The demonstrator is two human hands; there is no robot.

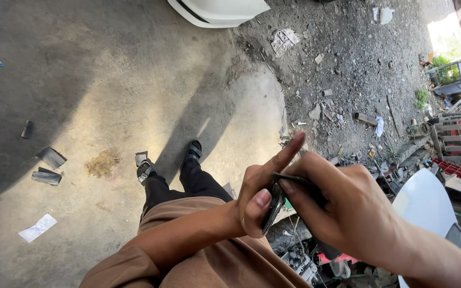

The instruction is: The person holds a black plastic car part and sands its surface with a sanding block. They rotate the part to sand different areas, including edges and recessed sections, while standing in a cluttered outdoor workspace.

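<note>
— Dark, thin, curved strip of metal or plastic (273, 205): where does it sit?

— Up in front of the person's chest, pinched between both hands, well above the concrete floor (108, 96).

— How does the left hand (260, 197) stand?

— Partly closed. Its thumb presses against the near face of the strip and the curled fingers back it from behind, while the forefinger sticks out straight, pointing up and away.

— And the right hand (342, 208)?

— Closed over the upper end of the same strip, fingertips clamped on its top edge, knuckles toward the camera. How much of the strip runs on under that palm I cannot tell.

— What lies below?

— The person's brown shirt (209, 261), black trousers and black sandals (169, 160) on the floor. A white scrap of paper (37, 228) lies well to the left, with two flat dark grey pieces (49, 166) near it and a patch of brownish dirt (102, 162) between those and the feet.

— And on the right?

— Rubble and gravel, then a heap of scrap parts just under the hands. A white curved panel (425, 205) shows beside the right wrist, and another white rounded body part (217, 10) at the top edge.
</note>
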